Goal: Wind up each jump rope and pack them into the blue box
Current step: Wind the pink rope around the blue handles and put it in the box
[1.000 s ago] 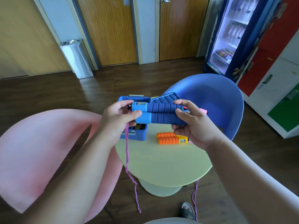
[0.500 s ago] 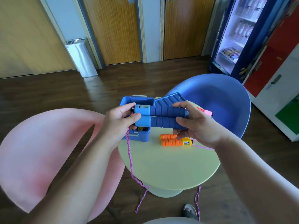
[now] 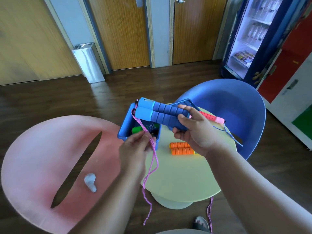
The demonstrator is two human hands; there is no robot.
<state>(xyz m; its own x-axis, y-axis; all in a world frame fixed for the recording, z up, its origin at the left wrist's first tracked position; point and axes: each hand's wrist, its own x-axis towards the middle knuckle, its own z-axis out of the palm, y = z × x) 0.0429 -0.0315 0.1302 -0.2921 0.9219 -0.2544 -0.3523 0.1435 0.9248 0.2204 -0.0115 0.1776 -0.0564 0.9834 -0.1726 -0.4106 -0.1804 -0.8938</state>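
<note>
My right hand (image 3: 194, 130) grips two blue foam handles (image 3: 162, 114) side by side, held above the open blue box (image 3: 125, 130). A pink cord (image 3: 152, 159) runs from the handle ends down through my left hand (image 3: 135, 147), which pinches it just below the box, then hangs toward the floor. Inside the box lie a green handle (image 3: 137, 129) and dark cord. Two orange handles (image 3: 181, 148) rest on the pale yellow round table (image 3: 182, 176). A pink-handled rope (image 3: 211, 117) with blue cord lies at the table's far right edge.
A pink chair (image 3: 42, 157) stands at the left with a small white object (image 3: 90, 182) on its seat. A blue chair (image 3: 228, 105) sits behind the table. The box lid (image 3: 185, 103) leans behind my right hand. A drinks fridge (image 3: 253, 39) is at the far right.
My left hand let go of the handle ends and slid down the pink cord below the box. My right hand tilted the blue handles up to the left.
</note>
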